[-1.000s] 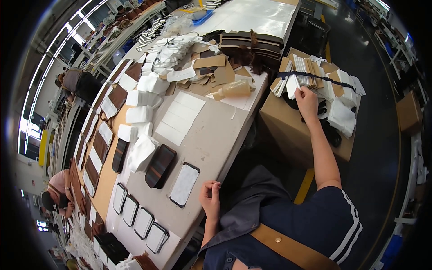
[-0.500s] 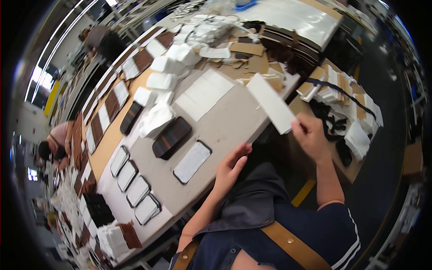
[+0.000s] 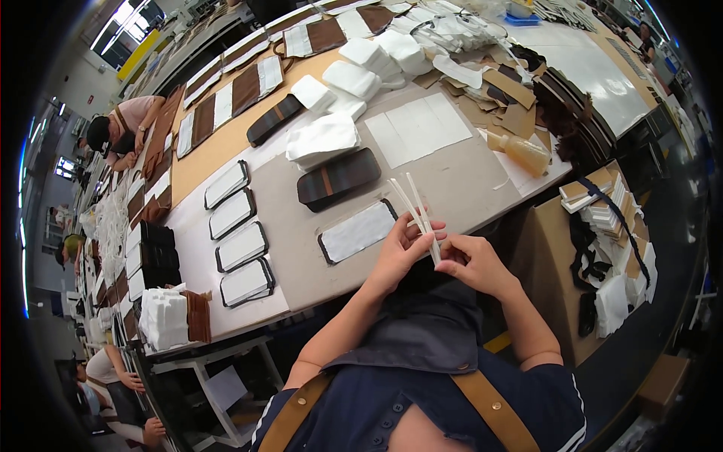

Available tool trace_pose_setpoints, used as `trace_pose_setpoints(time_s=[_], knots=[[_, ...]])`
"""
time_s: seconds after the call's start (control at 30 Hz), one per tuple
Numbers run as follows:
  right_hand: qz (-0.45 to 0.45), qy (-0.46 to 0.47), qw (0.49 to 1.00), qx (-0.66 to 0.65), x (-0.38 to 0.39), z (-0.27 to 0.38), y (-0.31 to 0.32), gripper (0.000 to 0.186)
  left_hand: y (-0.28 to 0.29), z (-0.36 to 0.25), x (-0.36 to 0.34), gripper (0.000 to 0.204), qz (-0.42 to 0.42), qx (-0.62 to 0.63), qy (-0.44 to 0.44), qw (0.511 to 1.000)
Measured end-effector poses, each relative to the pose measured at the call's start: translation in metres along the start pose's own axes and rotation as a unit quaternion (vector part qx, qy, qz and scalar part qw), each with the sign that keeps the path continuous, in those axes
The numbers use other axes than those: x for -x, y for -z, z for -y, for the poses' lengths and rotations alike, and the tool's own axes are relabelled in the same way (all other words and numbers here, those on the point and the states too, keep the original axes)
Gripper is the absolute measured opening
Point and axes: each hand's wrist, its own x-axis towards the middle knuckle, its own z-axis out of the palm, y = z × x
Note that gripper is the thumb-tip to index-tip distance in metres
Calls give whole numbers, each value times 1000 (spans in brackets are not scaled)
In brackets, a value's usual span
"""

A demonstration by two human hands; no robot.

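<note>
Both my hands are raised over the table's near edge, with thin white boards [image 3: 416, 199] between them, seen almost edge-on and splayed apart at the top. My left hand [image 3: 403, 245] is closed around their left side. My right hand [image 3: 476, 264] pinches their lower end. Just left of my left hand, a white rectangular panel with black-edged ends [image 3: 358, 232] lies flat on the table [image 3: 301, 275]. Behind it sits a dark striped piece with a brown band [image 3: 339, 181], next to a stack of white pads [image 3: 322, 141].
Several black-rimmed white trays [image 3: 239, 242] line the left side. White sheets [image 3: 418, 129], cardboard scraps [image 3: 520, 120] and a yellowish bottle [image 3: 527, 156] lie farther back. At right stands a carton [image 3: 553, 264] topped with white boards and black scraps. Co-workers are at left.
My right hand has brought the white board from the right to my left hand, and both now hold it. The boards are turned edge-on, showing several layers. The view has swung right.
</note>
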Motion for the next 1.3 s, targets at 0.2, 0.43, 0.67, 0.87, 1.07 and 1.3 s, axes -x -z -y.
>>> trace_pose_setpoints(time_s=[0.2, 0.43, 0.67, 0.87, 1.07, 1.3], knots=[[45, -71, 973, -215, -15, -22, -9, 21, 6, 5, -1, 68, 22, -29, -9, 999], [93, -168, 938, -288, -25, -17, 4, 15, 25, 12, 1, 68, -5, -45, -8, 999], [-138, 10, 982, 126, -62, -67, 2, 16, 35, -4, 23, 68, -58, -36, -24, 997], [-169, 44, 952, 250, -70, -82, -18, 20, 33, 2, 37, 64, -44, -35, -28, 998], [-148, 32, 955, 257, -79, -82, -19, 20, 33, 6, 36, 63, -35, -34, -9, 999], [-187, 9, 917, 351, -78, -63, -24, 23, 32, 11, 31, 63, -33, -27, -6, 999]])
